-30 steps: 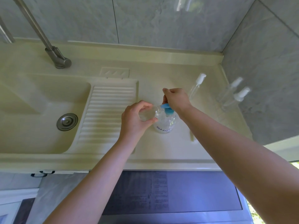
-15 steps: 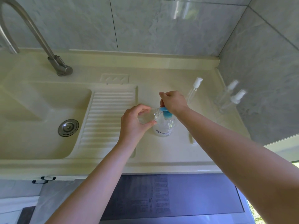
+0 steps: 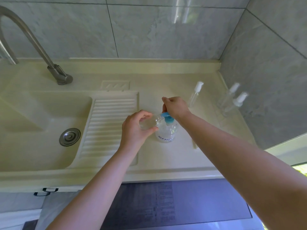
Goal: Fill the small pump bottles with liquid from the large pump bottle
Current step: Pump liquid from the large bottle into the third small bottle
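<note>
Looking down at the centre of the frame, I see my left hand (image 3: pixel 136 128) curled round a small clear bottle (image 3: pixel 149 122), holding it tilted with its open neck up against the spout of the blue pump head (image 3: pixel 167 117). My right hand (image 3: pixel 176 107) sits on top of that pump head, fingers bent over it; the blue top shows just below my knuckles. The large pump bottle (image 3: pixel 166 132) stands upright on the cream counter (image 3: pixel 166 160), just right of the ribbed draining board (image 3: pixel 109 123), and it looks partly full of clear liquid with blue lettering near its base. Further right and a little higher in the frame, one small spray bottle with a white cap (image 3: pixel 196 93) stands alone, near my right hand but apart from it. Two more small capped bottles (image 3: pixel 234 98) stand close together by the grey tiled wall (image 3: pixel 265 77) at the right edge of the counter. At the left lies the sink basin (image 3: pixel 33 130) with its metal drain (image 3: pixel 69 136), and the steel tap (image 3: pixel 41 48) rises from the upper left.
</note>
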Demonstrator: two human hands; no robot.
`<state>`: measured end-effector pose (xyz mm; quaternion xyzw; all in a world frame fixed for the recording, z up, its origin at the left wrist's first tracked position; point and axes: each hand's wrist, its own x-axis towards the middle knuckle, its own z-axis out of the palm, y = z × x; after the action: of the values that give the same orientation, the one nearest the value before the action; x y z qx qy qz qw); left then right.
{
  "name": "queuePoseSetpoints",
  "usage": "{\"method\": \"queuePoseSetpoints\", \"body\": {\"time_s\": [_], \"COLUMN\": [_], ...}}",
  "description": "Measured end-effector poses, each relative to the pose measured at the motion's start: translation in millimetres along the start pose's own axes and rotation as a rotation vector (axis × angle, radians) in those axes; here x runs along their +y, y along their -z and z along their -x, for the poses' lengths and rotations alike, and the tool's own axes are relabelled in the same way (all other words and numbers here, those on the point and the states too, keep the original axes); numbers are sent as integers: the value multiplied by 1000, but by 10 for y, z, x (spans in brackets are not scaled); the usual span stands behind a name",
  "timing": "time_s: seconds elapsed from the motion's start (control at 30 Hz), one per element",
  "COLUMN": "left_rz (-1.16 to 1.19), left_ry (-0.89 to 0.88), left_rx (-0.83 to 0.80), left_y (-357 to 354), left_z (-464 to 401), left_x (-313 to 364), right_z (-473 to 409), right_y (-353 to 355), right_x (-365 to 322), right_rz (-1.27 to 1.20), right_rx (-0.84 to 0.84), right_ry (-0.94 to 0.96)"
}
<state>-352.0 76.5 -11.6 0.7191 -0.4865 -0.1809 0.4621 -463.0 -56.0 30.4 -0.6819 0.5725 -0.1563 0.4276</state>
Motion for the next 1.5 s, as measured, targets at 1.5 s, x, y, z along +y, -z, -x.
{"method": "queuePoseSetpoints", "body": {"time_s": [1.5], "left_rz": [18], "left_ry": [6], "left_rx": [11], "left_y": [11], "left_z": [45], "left_x": [6], "right_z": [-9], "right_y": [-24], "right_x": [-18], "right_rz": [64], "right_rx": [43], "right_ry": [17]}}
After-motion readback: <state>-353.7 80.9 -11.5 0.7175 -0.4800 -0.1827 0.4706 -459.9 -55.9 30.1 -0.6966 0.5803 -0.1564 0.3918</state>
